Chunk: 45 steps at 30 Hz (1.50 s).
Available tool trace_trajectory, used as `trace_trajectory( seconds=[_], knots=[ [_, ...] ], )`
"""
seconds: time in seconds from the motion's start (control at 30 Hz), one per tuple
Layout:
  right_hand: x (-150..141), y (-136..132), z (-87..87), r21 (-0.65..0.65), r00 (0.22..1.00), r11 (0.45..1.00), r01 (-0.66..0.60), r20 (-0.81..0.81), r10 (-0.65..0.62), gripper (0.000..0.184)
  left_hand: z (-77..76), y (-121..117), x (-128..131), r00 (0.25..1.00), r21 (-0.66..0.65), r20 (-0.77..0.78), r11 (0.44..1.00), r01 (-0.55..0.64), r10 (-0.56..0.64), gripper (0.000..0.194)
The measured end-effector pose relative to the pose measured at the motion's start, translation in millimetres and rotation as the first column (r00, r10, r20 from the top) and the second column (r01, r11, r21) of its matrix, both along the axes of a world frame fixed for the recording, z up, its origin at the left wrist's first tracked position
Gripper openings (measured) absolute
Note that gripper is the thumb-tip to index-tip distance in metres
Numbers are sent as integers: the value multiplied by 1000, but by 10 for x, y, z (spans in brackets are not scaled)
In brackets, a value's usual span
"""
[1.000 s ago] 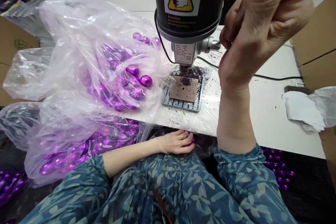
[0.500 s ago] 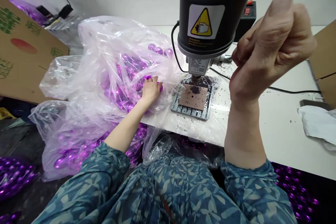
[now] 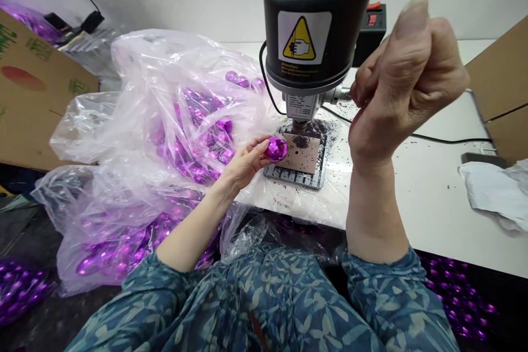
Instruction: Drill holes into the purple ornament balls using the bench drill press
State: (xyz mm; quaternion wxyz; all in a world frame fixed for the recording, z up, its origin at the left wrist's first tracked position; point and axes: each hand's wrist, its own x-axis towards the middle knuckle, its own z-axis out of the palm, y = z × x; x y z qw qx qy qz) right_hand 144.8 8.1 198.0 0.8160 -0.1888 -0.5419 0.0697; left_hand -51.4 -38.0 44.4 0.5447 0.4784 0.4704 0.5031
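Note:
My left hand (image 3: pixel 245 161) pinches a shiny purple egg-shaped piece (image 3: pixel 275 148) and holds it at the left edge of the drill press base plate (image 3: pixel 300 160), just below the chuck (image 3: pixel 299 119). My right hand (image 3: pixel 402 80) is raised beside the black drill press head (image 3: pixel 317 16), fingers wrapped round its metal feed handle (image 3: pixel 341 94). A brown pad on the plate carries dark shavings. A clear plastic bag (image 3: pixel 165 121) full of several purple pieces lies on the table to the left.
A white table (image 3: pixel 433 198) is strewn with dark shavings. Cardboard boxes stand at the left (image 3: pixel 28 88) and right (image 3: pixel 501 93). A white crumpled cloth (image 3: pixel 495 192) lies at right. More purple pieces sit in bags on the floor (image 3: pixel 457 297). A black cable (image 3: pixel 445 139) crosses the table.
My left hand came up from my lap, reached into the bag, and now holds a purple piece beside the drill plate. My right hand stayed on the handle.

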Motion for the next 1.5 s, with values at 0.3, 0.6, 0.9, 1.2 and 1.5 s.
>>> trace_trajectory(
  seconds=[0.3, 0.6, 0.9, 1.2, 1.5],
  knots=[
    [27, -8, -20, -127, 990, 985, 113, 95, -101, 60, -509, 421, 335, 997, 155, -22, 985, -74, 78, 73],
    [11, -36, -6, -79, 997, 994, 75, 39, -73, 53, -499, 428, 422, 973, 238, -216, 971, -33, 86, 61],
    [18, -37, -24, -48, 1000, 999, 19, 15, -18, 46, -495, 379, 437, 922, 401, -379, 912, 90, 76, 53],
    [24, -40, -51, 8, 999, 999, -34, 2, 34, 48, -553, 343, 551, 947, 369, -318, 926, 77, 48, 60],
    [18, -61, -394, 149, 996, 985, 83, 21, -87, 58, -550, 337, 543, 951, 401, -303, 914, 70, 60, 56]
  ],
)
